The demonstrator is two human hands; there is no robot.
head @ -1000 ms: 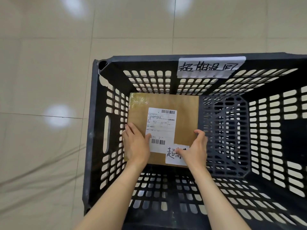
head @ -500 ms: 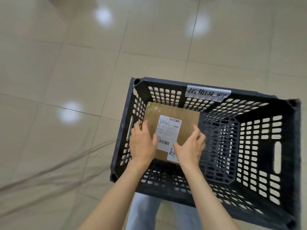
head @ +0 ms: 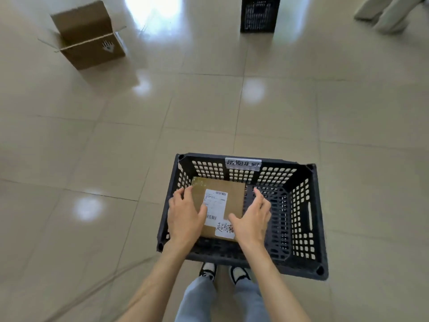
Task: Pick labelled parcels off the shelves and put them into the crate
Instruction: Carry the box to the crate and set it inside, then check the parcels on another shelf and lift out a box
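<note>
1. The labelled parcel (head: 220,205), a flat brown cardboard box with a white shipping label (head: 214,205) and a handwritten sticker (head: 224,228) on top, lies inside the black perforated crate (head: 301,205), in its left half, close to the left and far walls.

2. The step in hand looks like letting go after the placement. To do it well, the parcel should rest flat on the crate floor before both hands lift straight up, so nothing drags it askew or catches a fingertip on the lattice wall.

3. Left grip: the left hand (head: 185,217) is spread, palm down, over the parcel's left edge, fingers loose and not curled round anything. Whether it touches the cardboard or floats just above it, I cannot tell.

4. Right grip: the right hand (head: 251,219) is open too, fingers splayed, over the parcel's right edge and the bare crate floor beside it. It holds nothing.

5. The right half of the crate is free; judging by that, the next parcel would fit there without stacking.

6. Off the task: an open cardboard carton (head: 90,36) and a second black crate (head: 257,13) stand well apart on the tiled floor (head: 92,135).
</note>
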